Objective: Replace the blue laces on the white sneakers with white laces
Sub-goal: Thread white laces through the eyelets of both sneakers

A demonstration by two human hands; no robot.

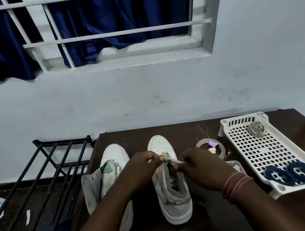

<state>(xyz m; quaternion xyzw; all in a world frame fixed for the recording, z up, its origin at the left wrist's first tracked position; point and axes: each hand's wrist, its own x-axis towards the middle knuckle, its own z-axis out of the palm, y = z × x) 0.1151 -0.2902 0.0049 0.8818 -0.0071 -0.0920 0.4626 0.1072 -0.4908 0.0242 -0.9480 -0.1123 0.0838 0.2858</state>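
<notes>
Left hand [144, 167], right hand [199, 164]: both pinch white lace [168, 157] over right sneaker [169, 179] tongue. Left sneaker [108, 182], unlaced, beside left hand. Blue laces [291, 173] coiled in tray [250, 150] beyond right hand. Risk: uneven lace ends, skipped eyelet; fingers hide eyelets.

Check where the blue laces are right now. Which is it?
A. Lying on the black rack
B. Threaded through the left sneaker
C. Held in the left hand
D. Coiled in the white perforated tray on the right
D: two coiled blue laces lie at the near end of the white perforated tray, while both hands work a white lace on the right sneaker.
</notes>
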